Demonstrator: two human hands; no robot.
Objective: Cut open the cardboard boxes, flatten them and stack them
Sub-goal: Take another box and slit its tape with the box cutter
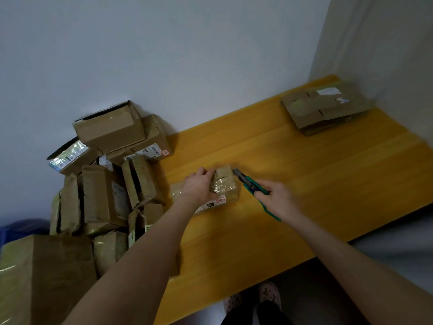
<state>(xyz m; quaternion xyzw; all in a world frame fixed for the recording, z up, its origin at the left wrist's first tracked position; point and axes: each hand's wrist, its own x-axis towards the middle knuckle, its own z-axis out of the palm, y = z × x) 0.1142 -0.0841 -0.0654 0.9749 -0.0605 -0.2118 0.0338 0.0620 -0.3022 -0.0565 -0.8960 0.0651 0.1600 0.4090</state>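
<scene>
A small taped cardboard box (223, 184) lies on the yellow table (304, 174), near its middle. My left hand (199, 186) rests on top of the box, its fingers curled over the far edge and holding it down. My right hand (278, 198) grips a green utility knife (251, 187). The blade end sits right at the box's right side. A stack of flattened boxes (326, 107) lies at the far right corner of the table. The box's left part is hidden under my left hand.
A pile of several unopened and torn cardboard boxes (110, 174) fills the left end of the table against the wall. A large box (46, 277) sits at the near left. The table's front edge runs diagonally at lower right, with my feet (255, 296) below it.
</scene>
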